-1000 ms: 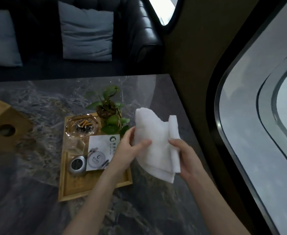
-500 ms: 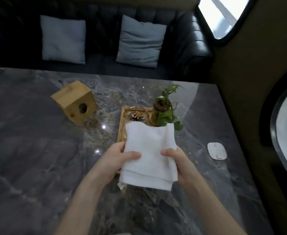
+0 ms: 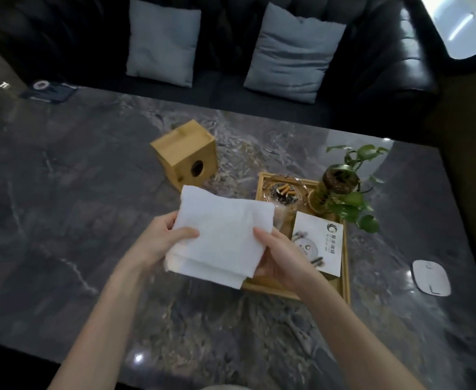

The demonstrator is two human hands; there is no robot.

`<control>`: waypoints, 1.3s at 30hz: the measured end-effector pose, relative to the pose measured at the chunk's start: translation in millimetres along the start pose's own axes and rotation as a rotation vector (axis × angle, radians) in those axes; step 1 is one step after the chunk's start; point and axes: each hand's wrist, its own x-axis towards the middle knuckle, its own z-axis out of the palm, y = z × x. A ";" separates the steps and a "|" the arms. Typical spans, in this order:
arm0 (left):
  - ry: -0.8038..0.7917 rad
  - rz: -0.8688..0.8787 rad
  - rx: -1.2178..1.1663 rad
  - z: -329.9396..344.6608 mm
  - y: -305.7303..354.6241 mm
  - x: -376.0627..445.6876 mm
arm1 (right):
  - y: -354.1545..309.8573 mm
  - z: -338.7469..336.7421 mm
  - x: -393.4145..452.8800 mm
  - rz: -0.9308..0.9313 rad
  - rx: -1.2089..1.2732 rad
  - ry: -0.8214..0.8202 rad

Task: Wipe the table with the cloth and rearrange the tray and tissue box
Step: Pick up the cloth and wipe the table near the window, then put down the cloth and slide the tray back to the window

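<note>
Both hands grip a folded white cloth (image 3: 220, 237) above the dark marble counter (image 3: 62, 220): left hand (image 3: 160, 243) pinching its left edge, right hand (image 3: 281, 260) its right edge. Cloth and right hand hide the near-left part of the bamboo tray (image 3: 346, 277), which carries a glass ashtray (image 3: 283, 191), white card (image 3: 319, 243) and potted plant (image 3: 343, 190). Beyond the cloth sits a wooden tissue box (image 3: 186, 156).

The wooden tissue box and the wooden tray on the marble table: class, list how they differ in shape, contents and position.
The cube-shaped wooden tissue box is tall and closed, with a round hole in one side; the flat wooden tray is shallow and open. The box shows no contents; the tray carries a glass ashtray, a potted plant and a white card. The box stands farther away, to the tray's left. Both are light wood.
</note>
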 end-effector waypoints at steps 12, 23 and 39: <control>0.175 -0.100 0.153 -13.5 -63.4 61.0 | 21.4 34.4 59.6 -0.074 -0.495 0.224; 0.481 0.023 0.696 11.4 -93.0 37.0 | 41.7 44.7 50.1 -0.085 -1.210 0.466; 0.291 0.043 1.118 59.8 -131.5 3.4 | 95.3 19.1 19.7 -0.595 -1.746 0.273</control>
